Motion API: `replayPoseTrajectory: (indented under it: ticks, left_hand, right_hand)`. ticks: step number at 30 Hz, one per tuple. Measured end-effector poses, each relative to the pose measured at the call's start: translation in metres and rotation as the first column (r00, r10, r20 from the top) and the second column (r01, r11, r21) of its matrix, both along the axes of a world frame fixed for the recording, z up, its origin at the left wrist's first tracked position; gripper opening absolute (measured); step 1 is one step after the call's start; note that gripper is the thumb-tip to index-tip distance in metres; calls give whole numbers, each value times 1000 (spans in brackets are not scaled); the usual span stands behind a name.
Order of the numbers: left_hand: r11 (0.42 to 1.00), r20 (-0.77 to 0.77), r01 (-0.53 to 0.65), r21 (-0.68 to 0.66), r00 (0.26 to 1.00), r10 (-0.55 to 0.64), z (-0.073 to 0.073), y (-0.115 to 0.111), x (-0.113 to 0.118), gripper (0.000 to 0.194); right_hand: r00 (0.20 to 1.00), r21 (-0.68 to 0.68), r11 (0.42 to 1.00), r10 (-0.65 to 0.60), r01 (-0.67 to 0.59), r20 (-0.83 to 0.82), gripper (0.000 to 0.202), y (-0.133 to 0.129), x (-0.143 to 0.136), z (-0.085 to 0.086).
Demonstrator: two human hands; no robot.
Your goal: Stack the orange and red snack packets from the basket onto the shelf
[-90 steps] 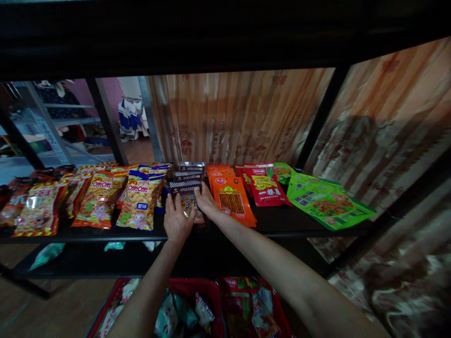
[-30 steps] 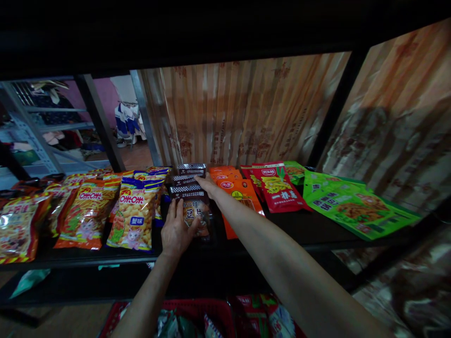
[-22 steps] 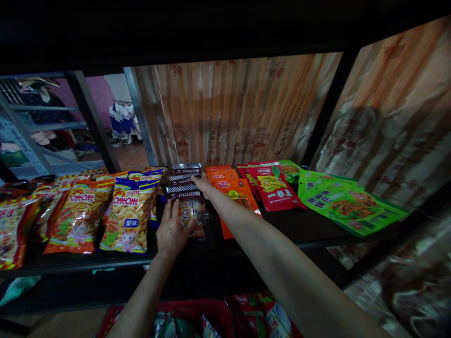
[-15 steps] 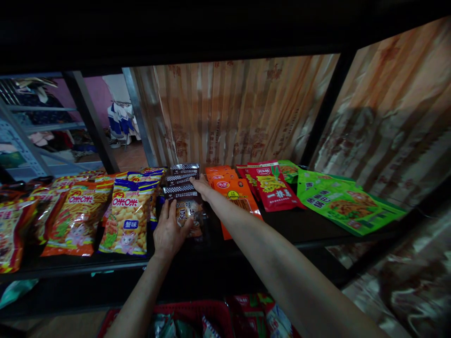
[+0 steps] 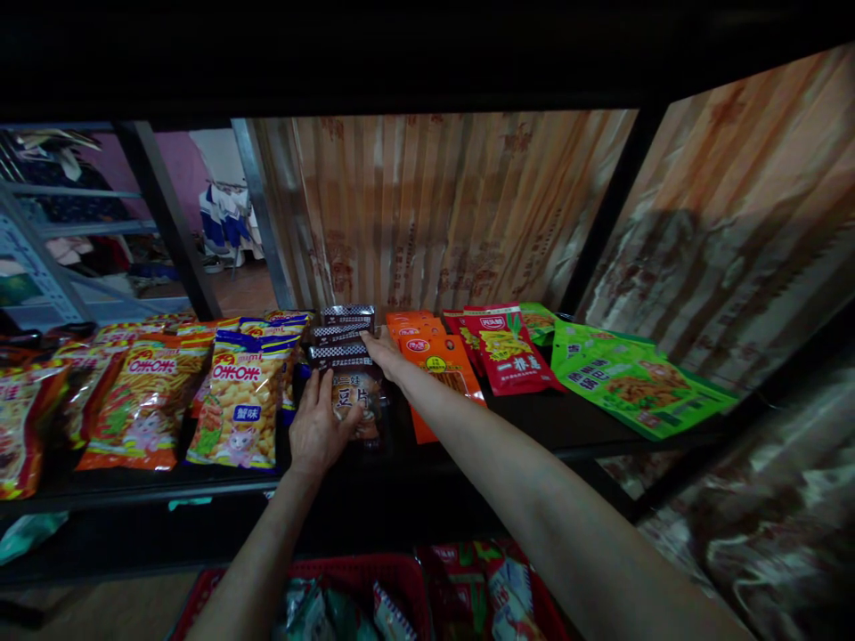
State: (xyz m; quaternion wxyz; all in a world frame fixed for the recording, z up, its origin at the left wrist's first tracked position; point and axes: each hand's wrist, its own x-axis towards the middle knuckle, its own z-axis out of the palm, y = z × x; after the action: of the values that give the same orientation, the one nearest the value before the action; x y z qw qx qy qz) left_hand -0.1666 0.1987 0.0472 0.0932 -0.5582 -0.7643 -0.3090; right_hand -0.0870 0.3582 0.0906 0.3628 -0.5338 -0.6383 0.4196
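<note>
Dark brown snack packets [image 5: 348,393] lie overlapped in a row on the black shelf, the front one showing pale bits through a clear window. My left hand [image 5: 321,423] rests on the left side of the front packet, fingers stretched out and thumb apart. Farther back, my right hand [image 5: 380,349] touches the right edge of the packets behind it, fingers extended; part of them is hard to see. Just right of the stack lie orange packets [image 5: 437,361], partly covered by my right forearm. To its left stands a yellow-and-blue snack bag [image 5: 235,401].
Orange-and-yellow snack bags [image 5: 143,401] fill the shelf's left part. Red packets [image 5: 508,352] and green packets [image 5: 634,383] lie at the right. Black posts and a patterned curtain [image 5: 434,205] bound the shelf. Below is a red basket [image 5: 361,567] with more packets.
The view has shifted slightly, so the shelf goods sit a little higher and farther left. Both hands stay at the brown packets, and the front packet's printing shows more plainly.
</note>
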Motion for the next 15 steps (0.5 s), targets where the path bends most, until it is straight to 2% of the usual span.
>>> replayPoseTrajectory:
  ticks: [5,15]
  left_hand:
    - [1000,8,-23,-15,1000,23,2,-2,2,73]
    - [1000,48,-14,-21,999,15,3,-4,3,73]
  right_hand:
    - [1000,-22,1000,-12,13,21,67,-26,12,6]
    - [1000,-71,997,4,-5,-10,63,-74,27,-7]
